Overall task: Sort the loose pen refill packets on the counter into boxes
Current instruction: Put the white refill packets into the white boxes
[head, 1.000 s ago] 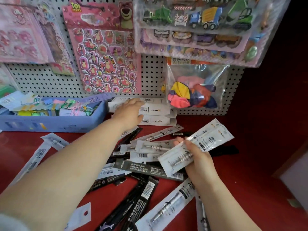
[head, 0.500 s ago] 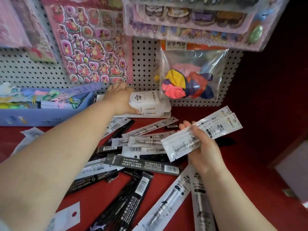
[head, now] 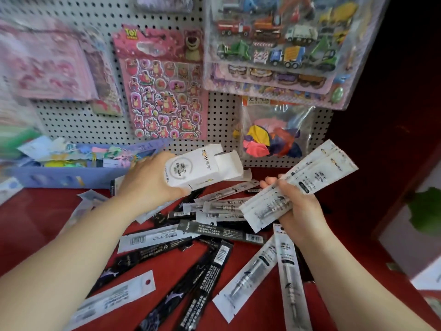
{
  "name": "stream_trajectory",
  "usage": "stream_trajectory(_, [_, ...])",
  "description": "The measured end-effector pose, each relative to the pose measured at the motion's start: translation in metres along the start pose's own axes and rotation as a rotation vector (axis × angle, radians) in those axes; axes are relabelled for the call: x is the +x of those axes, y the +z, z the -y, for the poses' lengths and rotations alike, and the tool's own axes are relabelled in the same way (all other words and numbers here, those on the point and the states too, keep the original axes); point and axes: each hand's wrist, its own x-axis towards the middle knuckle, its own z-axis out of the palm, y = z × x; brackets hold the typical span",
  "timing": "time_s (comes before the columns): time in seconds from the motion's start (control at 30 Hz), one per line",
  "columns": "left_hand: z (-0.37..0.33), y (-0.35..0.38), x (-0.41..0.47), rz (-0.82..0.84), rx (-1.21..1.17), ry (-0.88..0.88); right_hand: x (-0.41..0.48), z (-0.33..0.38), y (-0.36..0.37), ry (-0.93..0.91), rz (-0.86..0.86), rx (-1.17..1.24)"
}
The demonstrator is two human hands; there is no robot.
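- Head view: the white box (head: 198,168) that lay against the pegboard (head: 222,115) half a second ago is now lifted off the red counter (head: 35,216), its end flap open.
- The left hand (head: 148,180) grips the box, fingers wrapped round its near end, forearm stretched forward.
- The right hand (head: 300,209) still clutches a bundle of white refill packets (head: 310,177), fanned up to the right.
- Loose packets (head: 222,232), black and white, lie overlapping on the counter between both arms.
- A blue tray (head: 66,177) sits behind the left hand; a bag of balloons (head: 274,137) hangs above.
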Motion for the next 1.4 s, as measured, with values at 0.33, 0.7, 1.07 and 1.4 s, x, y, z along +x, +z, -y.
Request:
stream_trajectory(0.33, [-0.025,0.004,-0.069,0.083,-0.116,0.103,-0.047,0.04,0.037,-0.095,0.104,0.19])
stream_trajectory(0.7, [-0.044,0.01,-0.089,0.114,-0.207,0.121,-0.049,0.037,0.016,-0.146,-0.026,0.249])
stream_trajectory(1.07, [-0.056,0.019,-0.092,0.063,-0.001,0.159,-0.046,0.04,-0.002,-0.205,-0.143,0.338])
stream_trajectory(1.4, [-0.061,0.04,-0.095,-0.036,-0.016,0.063,-0.052,0.025,-0.007,-0.162,-0.275,0.383])
